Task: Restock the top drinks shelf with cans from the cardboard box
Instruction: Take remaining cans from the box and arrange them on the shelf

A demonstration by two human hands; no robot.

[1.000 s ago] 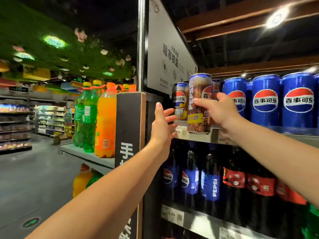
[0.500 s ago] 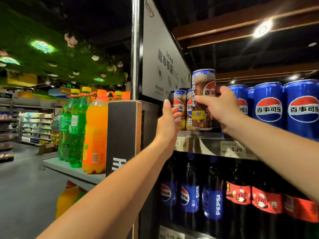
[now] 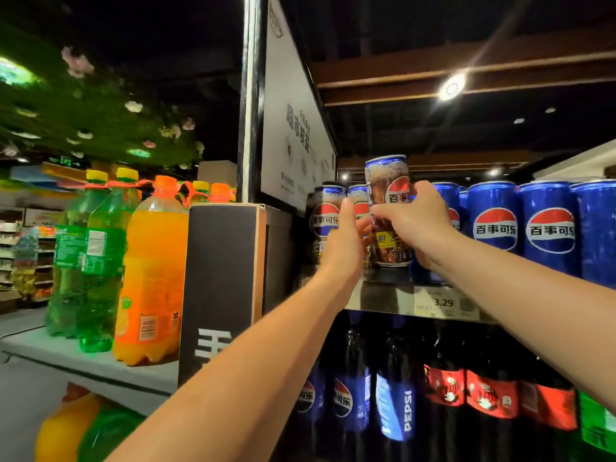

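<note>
We stand in a dim shop under dark wooden ceiling beams (image 3: 466, 65). The grey metal top shelf (image 3: 383, 300) carries tall blue cola cans (image 3: 550, 228) on its right and brown-printed cans (image 3: 325, 221) on its left. Our right hand (image 3: 420, 225) curls its fingers round a tall brown-and-blue cola can (image 3: 388, 181), upright at the shelf's front between both groups. Our left hand (image 3: 343, 245) stands flat, fingers straight, just beside it.
</note>
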